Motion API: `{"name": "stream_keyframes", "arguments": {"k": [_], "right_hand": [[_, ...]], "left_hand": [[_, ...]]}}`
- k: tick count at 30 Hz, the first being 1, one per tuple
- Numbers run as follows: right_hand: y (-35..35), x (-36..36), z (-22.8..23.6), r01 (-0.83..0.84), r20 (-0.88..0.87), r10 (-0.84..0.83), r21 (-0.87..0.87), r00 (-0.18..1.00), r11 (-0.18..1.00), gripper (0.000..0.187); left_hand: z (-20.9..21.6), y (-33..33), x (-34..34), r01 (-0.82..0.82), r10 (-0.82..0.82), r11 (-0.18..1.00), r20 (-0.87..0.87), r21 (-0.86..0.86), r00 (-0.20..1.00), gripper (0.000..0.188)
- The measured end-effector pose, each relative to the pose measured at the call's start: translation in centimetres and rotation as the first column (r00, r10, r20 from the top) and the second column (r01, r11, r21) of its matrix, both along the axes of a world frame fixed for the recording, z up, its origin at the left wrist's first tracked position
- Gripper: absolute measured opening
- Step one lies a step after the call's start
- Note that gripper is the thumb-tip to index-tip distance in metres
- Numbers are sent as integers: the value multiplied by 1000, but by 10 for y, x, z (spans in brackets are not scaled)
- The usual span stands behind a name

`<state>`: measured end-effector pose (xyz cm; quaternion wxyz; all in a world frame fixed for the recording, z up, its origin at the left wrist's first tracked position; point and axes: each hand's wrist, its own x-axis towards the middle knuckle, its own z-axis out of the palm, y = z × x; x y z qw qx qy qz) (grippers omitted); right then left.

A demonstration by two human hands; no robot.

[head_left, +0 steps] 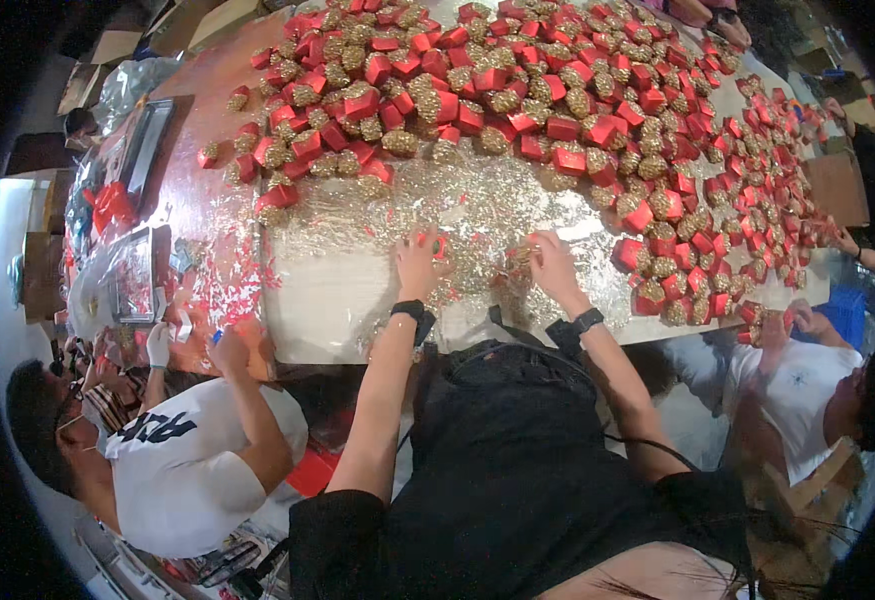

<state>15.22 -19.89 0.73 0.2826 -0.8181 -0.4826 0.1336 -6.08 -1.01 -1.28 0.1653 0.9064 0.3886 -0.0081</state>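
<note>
My left hand is just above the near part of the table, its fingers curled with a small red-and-green bit showing at the fingertips. I cannot make out what that bit is. To its right, my right hand has thumb and fingers drawn together; whatever they may hold is too small to name. Gold glitter flakes and tiny red scraps lie scattered between and beyond both hands. Past them spreads a large pile of red faceted pieces with bumpy gold tops, reaching far along the right side.
A co-worker in a white shirt sits close on my left, arms over a reddish table strewn with red scraps. On the right, another person in white works near a blue crate. Framed trays lie far left.
</note>
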Motion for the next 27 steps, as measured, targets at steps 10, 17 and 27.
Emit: {"name": "stream_keyframes", "arguments": {"k": [10, 17, 27], "right_hand": [[16, -23, 25, -154, -625, 165, 73, 763, 985, 52], [24, -36, 49, -370, -687, 306, 58, 659, 927, 70], [-47, -28, 45, -181, -987, -31, -2, -159, 984, 23]], "left_hand": [[-3, -7, 10, -109, 182, 915, 158, -389, 970, 66], [56, -39, 28, 332, -56, 769, 459, -547, 887, 54], [85, -62, 64, 461, 64, 336, 509, -821, 859, 54]]}}
